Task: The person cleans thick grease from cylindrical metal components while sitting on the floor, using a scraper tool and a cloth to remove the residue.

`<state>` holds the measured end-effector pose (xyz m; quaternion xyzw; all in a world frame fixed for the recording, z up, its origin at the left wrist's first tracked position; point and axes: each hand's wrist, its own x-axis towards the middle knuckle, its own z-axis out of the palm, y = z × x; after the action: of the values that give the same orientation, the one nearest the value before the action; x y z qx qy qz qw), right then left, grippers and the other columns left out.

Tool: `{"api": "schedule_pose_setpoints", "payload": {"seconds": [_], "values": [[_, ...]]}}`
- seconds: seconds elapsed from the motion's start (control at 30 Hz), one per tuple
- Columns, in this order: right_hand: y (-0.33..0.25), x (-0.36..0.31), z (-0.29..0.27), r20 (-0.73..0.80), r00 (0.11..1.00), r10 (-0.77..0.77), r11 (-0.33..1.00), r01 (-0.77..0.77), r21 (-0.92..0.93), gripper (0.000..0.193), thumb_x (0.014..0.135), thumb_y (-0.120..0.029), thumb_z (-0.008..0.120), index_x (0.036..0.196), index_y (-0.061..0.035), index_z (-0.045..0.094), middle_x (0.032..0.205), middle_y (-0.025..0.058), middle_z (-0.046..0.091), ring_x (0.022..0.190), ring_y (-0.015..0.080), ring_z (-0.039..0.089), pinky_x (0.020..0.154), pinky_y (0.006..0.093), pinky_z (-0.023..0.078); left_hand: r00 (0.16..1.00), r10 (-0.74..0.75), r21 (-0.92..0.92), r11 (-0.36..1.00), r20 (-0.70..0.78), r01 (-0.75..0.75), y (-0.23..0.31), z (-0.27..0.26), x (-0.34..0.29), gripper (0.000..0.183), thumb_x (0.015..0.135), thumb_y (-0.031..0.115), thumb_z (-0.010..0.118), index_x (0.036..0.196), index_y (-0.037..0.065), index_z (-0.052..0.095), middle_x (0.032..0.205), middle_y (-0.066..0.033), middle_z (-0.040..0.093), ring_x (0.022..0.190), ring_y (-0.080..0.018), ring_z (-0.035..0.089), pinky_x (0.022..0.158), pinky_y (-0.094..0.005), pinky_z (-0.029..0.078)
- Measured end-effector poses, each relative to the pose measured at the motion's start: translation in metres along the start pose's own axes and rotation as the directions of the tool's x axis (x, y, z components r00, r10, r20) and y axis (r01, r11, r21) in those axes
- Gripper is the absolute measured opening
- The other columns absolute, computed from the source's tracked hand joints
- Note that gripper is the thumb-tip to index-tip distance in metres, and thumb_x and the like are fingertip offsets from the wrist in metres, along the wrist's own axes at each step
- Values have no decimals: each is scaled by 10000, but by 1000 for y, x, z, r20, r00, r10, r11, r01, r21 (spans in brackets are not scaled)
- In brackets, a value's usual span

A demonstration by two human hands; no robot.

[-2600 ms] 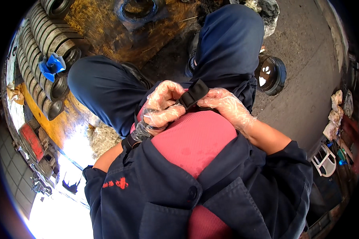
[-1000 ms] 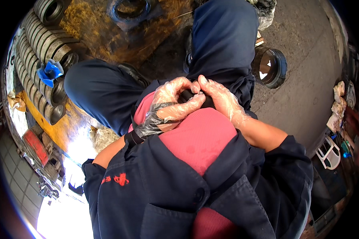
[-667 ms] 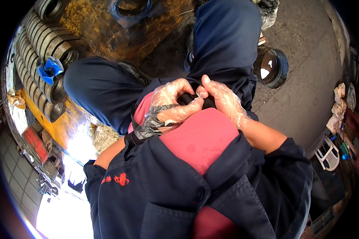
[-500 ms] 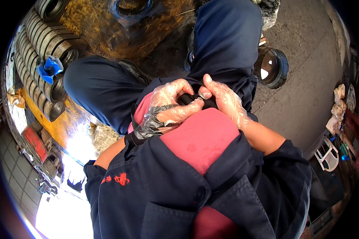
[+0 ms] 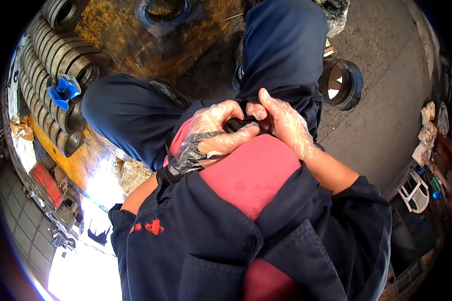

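Both my hands meet at my waist, in thin clear plastic gloves. My left hand [image 5: 213, 131] is closed, its thumb and bent fingers around a small glossy black object [image 5: 234, 125] whose kind I cannot make out. From the other side my right hand [image 5: 286, 123] comes against it, thumb raised and fingertips curled in near the same spot. Its palm side and what those fingers grip are hidden. A black band crosses the left glove near the wrist. Behind the hands lies my pink shirt [image 5: 251, 175] under an open dark jacket [image 5: 206, 220].
Rows of stacked metal rings [image 5: 55, 75] stand at the left, with a crumpled blue piece [image 5: 64, 92] on them. A round black-rimmed container [image 5: 354, 85] sits right of my knee. Ahead lies a blue-stained ring [image 5: 163, 21]. A white plastic chair [image 5: 415, 193] is far right.
My right fingers have shifted slightly up and left over the black object, and the right thumb has risen a little. The left hand keeps almost the same grip.
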<state>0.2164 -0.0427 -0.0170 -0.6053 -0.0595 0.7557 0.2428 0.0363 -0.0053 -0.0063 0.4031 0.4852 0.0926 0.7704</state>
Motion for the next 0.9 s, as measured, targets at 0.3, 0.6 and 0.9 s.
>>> {"api": "schedule_pose_setpoints", "payload": {"seconds": [0.3, 0.6, 0.9], "values": [[7, 15, -2, 207, 978, -12, 816, -111, 568, 443, 974, -403, 526, 636, -127, 445, 614, -14, 436, 560, 102, 297, 553, 249, 290, 985, 170, 255, 951, 41, -174, 3, -3, 3, 174, 791, 134, 727, 882, 13, 641, 700, -14, 603, 622, -34, 520, 570, -225, 402], [-14, 4, 8, 124, 992, 38, 831, -100, 547, 423, 917, -278, 600, 597, -144, 357, 561, -25, 338, 543, 125, 343, 530, 280, 270, 836, 536, 471, 712, 113, -520, 5, -2, 5, 234, 711, 165, 746, 846, -2, 653, 689, -108, 615, 586, -204, 617, 548, -296, 457], [-6, 18, -16, 318, 948, 26, 758, -226, 611, 312, 966, -295, 571, 753, -99, 454, 663, -8, 409, 608, 107, 424, 494, 216, 325, 983, 54, 243, 965, 174, -96, 10, -7, 4, 226, 793, 141, 719, 909, -28, 622, 770, -43, 602, 681, -93, 544, 605, -260, 439]]}}
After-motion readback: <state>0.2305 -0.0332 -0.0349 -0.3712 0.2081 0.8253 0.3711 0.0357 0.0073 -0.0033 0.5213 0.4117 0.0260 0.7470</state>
